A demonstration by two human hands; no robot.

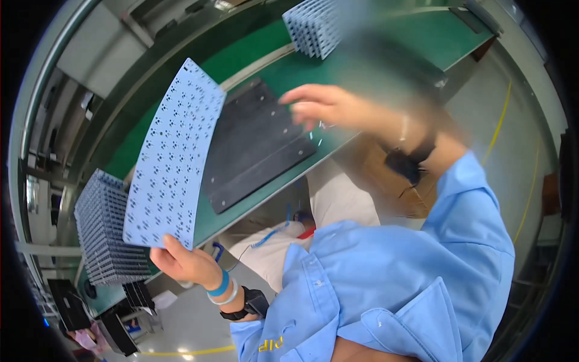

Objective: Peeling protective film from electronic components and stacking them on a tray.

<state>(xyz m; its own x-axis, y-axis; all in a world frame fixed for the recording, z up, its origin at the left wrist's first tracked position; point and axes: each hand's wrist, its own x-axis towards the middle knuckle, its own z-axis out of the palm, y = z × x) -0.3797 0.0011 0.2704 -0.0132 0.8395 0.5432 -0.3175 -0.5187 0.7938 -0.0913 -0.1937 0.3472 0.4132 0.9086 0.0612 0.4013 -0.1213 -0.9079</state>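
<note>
A long white circuit board (172,151) dotted with rows of small holes, like a keyboard board, stands tilted up at the left. My left hand (181,259) grips its near lower corner between thumb and fingers. Beside it a black flat fixture plate (256,142) with small fasteners lies on the green table. My right hand (325,107) hovers over the plate's right edge, fingers partly stretched and apart, with no held thing visible. A few tiny white pieces (315,137) show just under it, too small to name.
A tall stack of similar boards (105,226) stands at the left end of the green table (241,202). Another stack of white boards (310,27) sits at the far side. A blurred dark shape (392,60) lies right of that. A cardboard box (368,163) is below the table edge.
</note>
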